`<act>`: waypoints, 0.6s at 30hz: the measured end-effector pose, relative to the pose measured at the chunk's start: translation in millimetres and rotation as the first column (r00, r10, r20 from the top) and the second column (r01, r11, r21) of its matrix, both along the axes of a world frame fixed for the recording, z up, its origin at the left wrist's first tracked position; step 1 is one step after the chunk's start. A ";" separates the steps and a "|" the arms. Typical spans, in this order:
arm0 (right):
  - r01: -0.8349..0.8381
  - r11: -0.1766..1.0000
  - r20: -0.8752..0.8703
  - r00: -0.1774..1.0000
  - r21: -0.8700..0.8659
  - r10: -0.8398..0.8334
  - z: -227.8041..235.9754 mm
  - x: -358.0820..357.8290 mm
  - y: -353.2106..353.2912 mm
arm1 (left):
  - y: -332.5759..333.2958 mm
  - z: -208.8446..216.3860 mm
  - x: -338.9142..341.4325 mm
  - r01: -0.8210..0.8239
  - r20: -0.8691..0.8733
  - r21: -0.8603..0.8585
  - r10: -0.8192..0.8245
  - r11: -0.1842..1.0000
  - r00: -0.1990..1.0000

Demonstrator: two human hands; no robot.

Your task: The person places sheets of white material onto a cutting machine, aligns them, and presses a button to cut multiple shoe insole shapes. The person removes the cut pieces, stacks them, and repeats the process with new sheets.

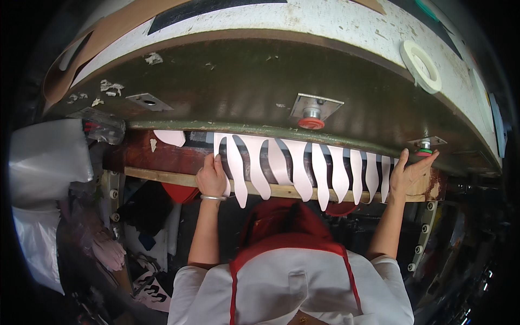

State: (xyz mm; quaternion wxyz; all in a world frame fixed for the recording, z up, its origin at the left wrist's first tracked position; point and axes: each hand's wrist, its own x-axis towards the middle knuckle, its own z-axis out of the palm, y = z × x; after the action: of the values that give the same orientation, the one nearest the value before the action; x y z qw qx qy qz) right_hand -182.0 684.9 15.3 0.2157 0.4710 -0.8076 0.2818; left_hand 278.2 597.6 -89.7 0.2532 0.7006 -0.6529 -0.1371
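Note:
A pale pink cut sheet point(279, 162) lies across the machine's bed, its wavy, tapering strips hanging toward me over the wooden front edge. Its far side runs in under the green beam. At the sheet's left end my left hand point(212, 176) is closed, with the thumb up along the leftmost strip; a bracelet circles that wrist. By the right end, my right hand point(407, 174) has its thumb raised beside the last strip. The other fingers stretch out to the right, close against a green push button point(424, 153); whether they press it cannot be seen.
Overhead spans a wide green machine beam point(227, 86) with a red mushroom button point(311, 120) at its middle. A tape roll point(421, 66) sits on top at right. Clear plastic bags point(51, 151) stand at left. Another pink piece point(169, 137) lies on the bed's left part.

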 end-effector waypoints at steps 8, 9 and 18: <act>0.170 0.985 0.622 0.770 0.015 -0.143 -82.4 -76.6 92.0 | 1.9 8.2 4.2 0.035 -0.138 0.010 -0.034 0.999 0.990; 0.168 0.984 0.632 0.757 0.054 -0.164 -88.6 -81.2 93.0 | 3.2 6.2 4.9 0.026 -0.158 0.008 -0.024 1.000 0.987; 0.303 0.953 0.650 0.726 -0.008 -0.225 -70.0 -38.9 145.7 | 64.9 2.6 26.2 0.041 -0.201 0.031 -0.034 0.999 0.979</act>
State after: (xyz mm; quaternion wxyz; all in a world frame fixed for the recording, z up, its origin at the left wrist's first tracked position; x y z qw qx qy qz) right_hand -220.9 830.7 -54.7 -0.0091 0.2132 -0.8736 0.4374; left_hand 304.4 662.5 -87.1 0.3025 0.6752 -0.6347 -0.2230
